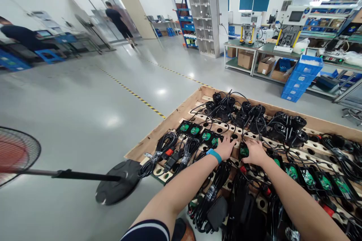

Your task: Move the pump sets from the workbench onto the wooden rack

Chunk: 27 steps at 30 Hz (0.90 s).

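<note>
My left hand point(226, 148), with a blue band point(215, 155) at the wrist, rests with fingers spread at the right end of a row of black housings with green circuit boards point(206, 135). Beside it, my right hand point(256, 152) has its fingers around another black housing with a green circuit board point(244, 151); its far side is hidden by the hand. Both hands are over a wooden tray with round holes point(166, 120). Black motor-like units point(224, 113) with cables stand behind the hands. Coiled black cables point(220, 177) lie in front of them.
More housings with green boards point(308, 178) line the right side. A fan's round base point(118, 182) stands on the floor at left. Stacked blue crates point(299, 79) and workbenches are beyond the tray. One person point(120, 20) is near the doorway, another point(21, 35) sits far left.
</note>
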### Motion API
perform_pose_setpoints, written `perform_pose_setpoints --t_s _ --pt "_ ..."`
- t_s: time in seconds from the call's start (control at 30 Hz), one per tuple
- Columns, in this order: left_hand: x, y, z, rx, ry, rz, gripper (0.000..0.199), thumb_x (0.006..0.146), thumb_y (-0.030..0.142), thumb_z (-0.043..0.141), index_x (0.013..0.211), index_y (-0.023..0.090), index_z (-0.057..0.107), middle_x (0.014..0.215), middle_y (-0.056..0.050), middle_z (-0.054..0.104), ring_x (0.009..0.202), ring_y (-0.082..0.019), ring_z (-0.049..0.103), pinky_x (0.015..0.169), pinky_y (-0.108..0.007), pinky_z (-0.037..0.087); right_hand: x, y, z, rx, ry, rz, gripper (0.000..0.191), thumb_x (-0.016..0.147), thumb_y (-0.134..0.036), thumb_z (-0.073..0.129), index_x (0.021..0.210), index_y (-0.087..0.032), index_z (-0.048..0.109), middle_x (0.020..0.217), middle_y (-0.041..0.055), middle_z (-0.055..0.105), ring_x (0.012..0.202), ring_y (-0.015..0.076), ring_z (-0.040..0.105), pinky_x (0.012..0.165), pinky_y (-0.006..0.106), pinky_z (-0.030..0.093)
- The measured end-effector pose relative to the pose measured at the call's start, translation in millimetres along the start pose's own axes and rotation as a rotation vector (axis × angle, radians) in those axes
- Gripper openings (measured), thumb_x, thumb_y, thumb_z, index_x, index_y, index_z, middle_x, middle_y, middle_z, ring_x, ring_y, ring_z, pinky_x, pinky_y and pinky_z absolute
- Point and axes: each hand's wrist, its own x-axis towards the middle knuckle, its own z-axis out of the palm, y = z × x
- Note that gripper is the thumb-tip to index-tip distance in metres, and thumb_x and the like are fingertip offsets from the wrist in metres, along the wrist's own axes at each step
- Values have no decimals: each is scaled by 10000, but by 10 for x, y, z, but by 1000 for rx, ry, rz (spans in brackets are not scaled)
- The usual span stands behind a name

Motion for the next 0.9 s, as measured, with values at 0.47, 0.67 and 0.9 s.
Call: perform_pose_setpoints --t_s 0.47,0.67,0.9 --pt "-69 120 -201 -188 -146 24 1118 675 525 730 1606 301 155 1698 -171 25 1536 -474 -53 1113 -811 128 -139 -430 412 -48 17 198 1045 773 -417 758 1561 24 231 1637 237 156 1527 345 83 1232 504 70" --pt "-97 140 -81 -160 -56 36 1055 728 612 753 1587 286 234 1698 -175 11 1533 -481 -55 1095 -830 123 -459 -188 110 -58 11 155 901 820 -492 735 1514 -36 386 1564 199 361 1436 340 289 1188 468 217" --pt "-98 227 -178 4 -16 140 948 727 295 825 1527 249 319 1633 -173 276 1525 -408 157 1138 -769 198 -196 -435 231 -110 3 138 930 854 -582 674 1529 -26 356 1416 232 486 1291 366 397 1122 484 270"
